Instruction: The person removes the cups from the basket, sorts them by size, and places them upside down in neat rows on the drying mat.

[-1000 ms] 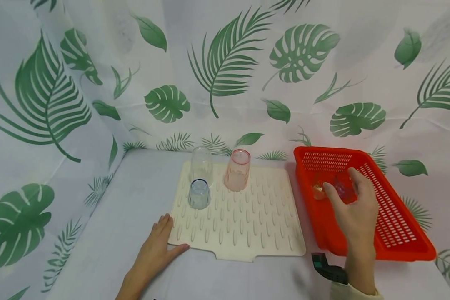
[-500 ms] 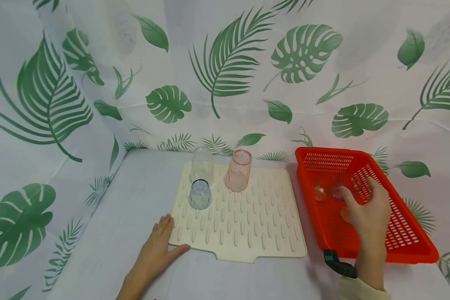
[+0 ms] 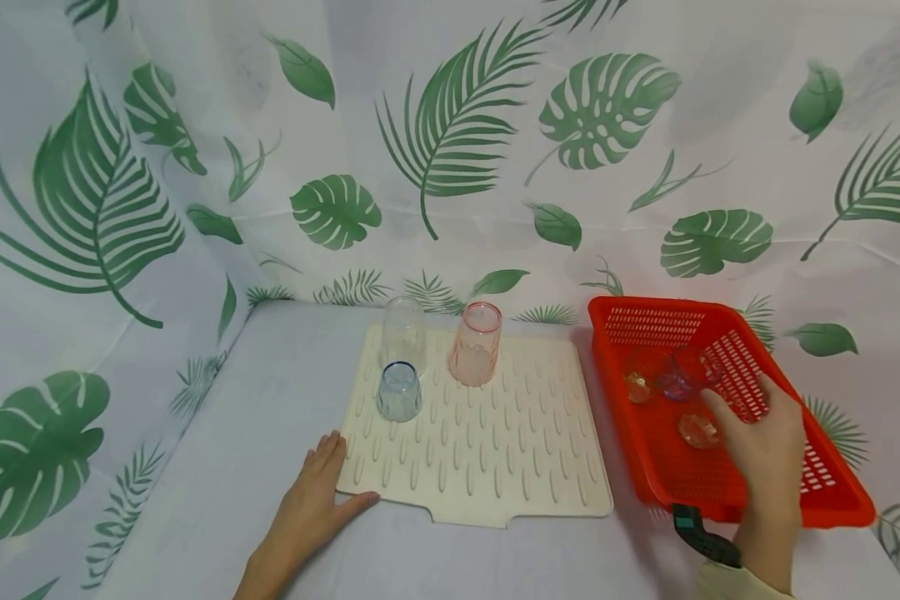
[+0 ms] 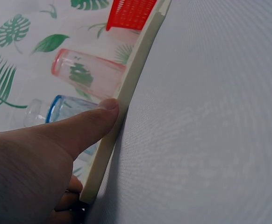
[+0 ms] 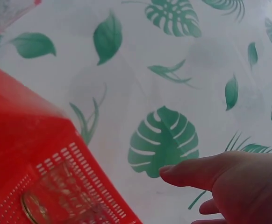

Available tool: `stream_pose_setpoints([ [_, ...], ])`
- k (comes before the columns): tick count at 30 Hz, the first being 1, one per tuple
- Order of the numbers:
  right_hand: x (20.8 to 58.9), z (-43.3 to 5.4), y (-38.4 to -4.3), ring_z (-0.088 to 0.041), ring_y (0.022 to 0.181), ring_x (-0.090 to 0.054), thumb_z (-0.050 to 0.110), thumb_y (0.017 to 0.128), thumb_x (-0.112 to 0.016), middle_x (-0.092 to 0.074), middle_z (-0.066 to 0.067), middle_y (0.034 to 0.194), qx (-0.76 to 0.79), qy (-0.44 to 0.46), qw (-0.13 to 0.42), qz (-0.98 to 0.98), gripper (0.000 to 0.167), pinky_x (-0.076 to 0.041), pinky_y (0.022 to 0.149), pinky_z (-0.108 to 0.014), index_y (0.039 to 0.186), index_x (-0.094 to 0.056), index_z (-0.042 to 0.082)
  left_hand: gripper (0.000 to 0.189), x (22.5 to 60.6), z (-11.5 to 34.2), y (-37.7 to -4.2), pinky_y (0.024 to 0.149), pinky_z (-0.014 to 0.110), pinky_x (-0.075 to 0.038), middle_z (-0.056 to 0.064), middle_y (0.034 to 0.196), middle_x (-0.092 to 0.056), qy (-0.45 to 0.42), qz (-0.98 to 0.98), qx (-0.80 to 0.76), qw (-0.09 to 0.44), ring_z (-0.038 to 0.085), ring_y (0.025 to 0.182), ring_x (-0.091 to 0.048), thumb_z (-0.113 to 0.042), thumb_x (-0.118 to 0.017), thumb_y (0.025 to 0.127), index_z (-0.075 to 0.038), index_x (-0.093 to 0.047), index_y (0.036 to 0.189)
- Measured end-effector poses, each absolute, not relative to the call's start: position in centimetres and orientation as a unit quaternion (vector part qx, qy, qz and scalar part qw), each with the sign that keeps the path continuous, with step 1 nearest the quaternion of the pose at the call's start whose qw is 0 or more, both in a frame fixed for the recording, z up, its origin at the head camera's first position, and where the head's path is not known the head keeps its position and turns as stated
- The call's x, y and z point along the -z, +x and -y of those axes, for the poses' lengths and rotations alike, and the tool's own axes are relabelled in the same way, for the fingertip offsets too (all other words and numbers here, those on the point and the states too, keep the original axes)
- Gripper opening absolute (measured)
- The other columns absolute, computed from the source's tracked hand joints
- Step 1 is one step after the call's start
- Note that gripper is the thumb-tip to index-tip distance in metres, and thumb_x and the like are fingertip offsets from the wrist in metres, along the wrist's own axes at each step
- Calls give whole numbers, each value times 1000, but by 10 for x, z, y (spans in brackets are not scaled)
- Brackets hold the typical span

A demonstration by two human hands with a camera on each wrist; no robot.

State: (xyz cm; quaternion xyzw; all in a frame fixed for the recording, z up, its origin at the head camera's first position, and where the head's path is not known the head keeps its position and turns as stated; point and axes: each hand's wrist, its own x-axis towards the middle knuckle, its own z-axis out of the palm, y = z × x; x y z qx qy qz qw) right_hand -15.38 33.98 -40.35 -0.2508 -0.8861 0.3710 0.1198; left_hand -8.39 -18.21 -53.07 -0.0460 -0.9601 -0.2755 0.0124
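My left hand point(image 3: 305, 496) rests at the near left corner of a cream drying mat point(image 3: 525, 433). Its thumb touches the mat's front edge and its fingers lie along the left side. Upright on the mat are a clear tall glass point(image 3: 403, 337), a pink-rimmed glass point(image 3: 475, 346) and a short blue-rimmed glass point(image 3: 400, 393). Over the right part of a red plastic basket point(image 3: 648, 475) hovers my right hand point(image 3: 768, 442), thumb and fingers apart, with nothing visible between them. Inside the basket lie a yellowish glass point(image 3: 637, 385), a purple-tinted glass point(image 3: 677, 383) and a clear glass point(image 3: 699, 431).
The basket stands right of the mat, its perforated walls rising around the glasses. A white leaf-printed curtain point(image 3: 465, 242) hangs behind and to the sides. Pale cloth covers the table point(image 3: 270, 375) around the mat.
My right hand has moved right and slightly toward me over the basket, uncovering the clear glass there. My left hand and the glasses on the mat stay in place.
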Motion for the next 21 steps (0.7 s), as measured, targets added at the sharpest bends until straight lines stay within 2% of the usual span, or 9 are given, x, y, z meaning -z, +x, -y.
stream_pose_setpoints([
  [4,405,-348,-153,-49,132,-41,43,94,-64,-32,-26,160,-357,-243,105,896,89,-48,96,-71,162,-15,12,103,532,181,-83,124,55,-25,26,159,-33,-44,961,275,9,41,151,-28,-61,-72,82,8,-38,149],
  [10,408,-360,-152,-54,119,-48,40,95,-65,-40,-37,146,-316,-184,95,926,89,-52,87,-69,159,-17,1,102,532,180,-82,123,56,-26,27,158,-35,-42,961,274,13,42,150,-29,-58,-75,82,9,-39,149],
  [18,420,-377,-153,-54,108,-53,44,92,-69,-45,-39,137,-274,-137,69,949,90,-57,78,-66,152,-27,-8,102,530,180,-83,123,57,-26,26,159,-34,-37,961,275,7,43,150,-28,-58,-74,82,9,-37,150],
  [21,426,-382,-153,-53,106,-50,45,91,-70,-44,-39,135,-261,-132,58,955,90,-56,81,-69,148,-30,-10,102,531,179,-83,123,57,-26,26,159,-34,-38,960,277,2,43,150,-28,-59,-73,83,9,-37,150],
])
